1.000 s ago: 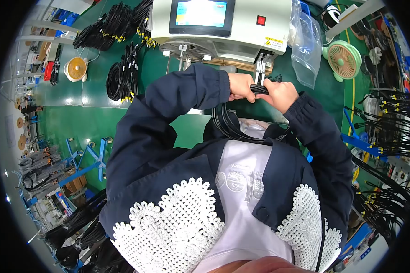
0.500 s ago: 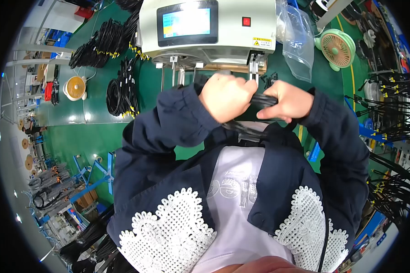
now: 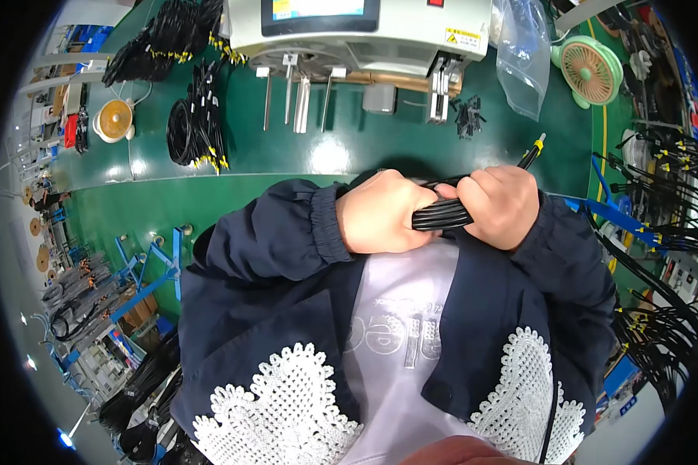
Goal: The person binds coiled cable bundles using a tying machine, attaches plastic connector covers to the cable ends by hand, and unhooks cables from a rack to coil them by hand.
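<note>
A coiled bundle of black cable (image 3: 440,215) is held close to my chest, just off the near edge of the green table (image 3: 271,159). My left hand (image 3: 381,213) is closed around its left side. On the right side my right hand (image 3: 502,205) grips the same bundle with curled fingers. A cable end with a yellow tip (image 3: 538,146) sticks up beyond my right hand. Most of the coil is hidden behind both hands. Ahead stands a pale machine (image 3: 399,50) with upright metal rods (image 3: 302,105) and a metal clamp-like part (image 3: 439,89).
Small black pieces (image 3: 468,118) lie in a pile beside the machine. A clear plastic bag (image 3: 521,66) and a green fan (image 3: 589,70) stand to the right. Coiled black cables (image 3: 198,124) and a yellow fan (image 3: 114,120) are on the left.
Both hands have come down toward my chest with the cable bundle, away from the machine. The yellow-tipped cable end now shows past my right hand. The view has shifted slightly.
</note>
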The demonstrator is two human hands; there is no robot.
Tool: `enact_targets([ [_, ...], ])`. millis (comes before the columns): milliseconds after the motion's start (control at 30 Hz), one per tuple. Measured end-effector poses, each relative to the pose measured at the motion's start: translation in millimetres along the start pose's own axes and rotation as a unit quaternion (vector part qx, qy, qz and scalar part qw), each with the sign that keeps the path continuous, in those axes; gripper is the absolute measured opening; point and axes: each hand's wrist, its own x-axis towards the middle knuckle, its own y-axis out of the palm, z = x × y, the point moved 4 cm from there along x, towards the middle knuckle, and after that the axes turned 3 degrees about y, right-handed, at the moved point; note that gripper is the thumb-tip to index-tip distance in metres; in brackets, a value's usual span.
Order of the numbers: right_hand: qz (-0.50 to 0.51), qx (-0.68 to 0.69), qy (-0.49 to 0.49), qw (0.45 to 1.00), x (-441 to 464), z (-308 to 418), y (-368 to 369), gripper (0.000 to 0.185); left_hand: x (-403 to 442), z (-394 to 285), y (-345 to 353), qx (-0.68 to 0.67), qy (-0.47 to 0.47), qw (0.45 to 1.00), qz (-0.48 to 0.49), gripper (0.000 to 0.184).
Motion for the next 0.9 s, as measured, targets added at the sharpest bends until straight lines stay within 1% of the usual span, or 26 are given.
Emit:
enact_targets([
  [67,0.096,0.113,0.061,0.987,-3,-3,1,0.024,-5,-1,4,0.085,0.049,0.993,-0.057,0.016],
  [100,0.148,0.159,0.089,0.972,-5,-5,3,0.023,-7,-1,5,0.145,0.071,0.985,-0.057,0.019],
  [133,0.197,0.202,0.116,0.952,-6,-7,5,0.023,-9,-1,4,0.186,0.088,0.976,-0.066,0.020],
  [167,0.247,0.266,0.155,0.919,-7,-9,9,0.023,-9,-3,4,0.227,0.106,0.965,-0.076,0.022],
  [267,0.334,0.343,0.176,0.860,-7,-10,16,0.024,-9,-1,4,0.317,0.162,0.928,-0.108,0.026],
  [333,0.274,0.307,0.145,0.900,-11,-9,16,0.023,-9,-1,4,0.354,0.184,0.908,-0.128,0.027],
  [367,0.243,0.288,0.129,0.917,-12,-9,14,0.023,-8,1,4,0.340,0.180,0.914,-0.124,0.026],
  [433,0.216,0.203,0.082,0.951,-13,-9,10,0.025,-7,3,5,0.314,0.172,0.927,-0.116,0.024],
  [467,0.202,0.160,0.058,0.964,-13,-10,7,0.026,-4,4,4,0.270,0.153,0.946,-0.092,0.022],
  [500,0.177,0.112,0.007,0.978,-15,-10,7,0.028,-2,3,2,0.226,0.134,0.963,-0.067,0.021],
  [533,0.153,0.095,-0.007,0.984,-15,-8,7,0.026,1,2,-1,0.181,0.114,0.976,-0.043,0.021],
  [567,0.128,0.079,-0.021,0.988,-15,-5,6,0.024,4,4,0,0.125,0.074,0.989,0.027,0.018],
  [667,0.054,0.025,-0.040,0.997,-14,-3,8,0.019,5,12,6,0.011,0.050,0.998,0.047,0.015],
  [700,0.030,0.005,-0.043,0.999,-15,-4,8,0.018,6,12,7,0.001,0.021,0.998,0.054,0.014],
  [800,0.004,0.012,-0.056,0.998,-14,-8,7,0.018,4,17,12,0.001,0.038,0.999,0.004,0.015],
  [900,0.012,0.063,-0.014,0.998,-9,-14,5,0.020,6,6,3,0.097,0.082,0.989,-0.071,0.018],
])
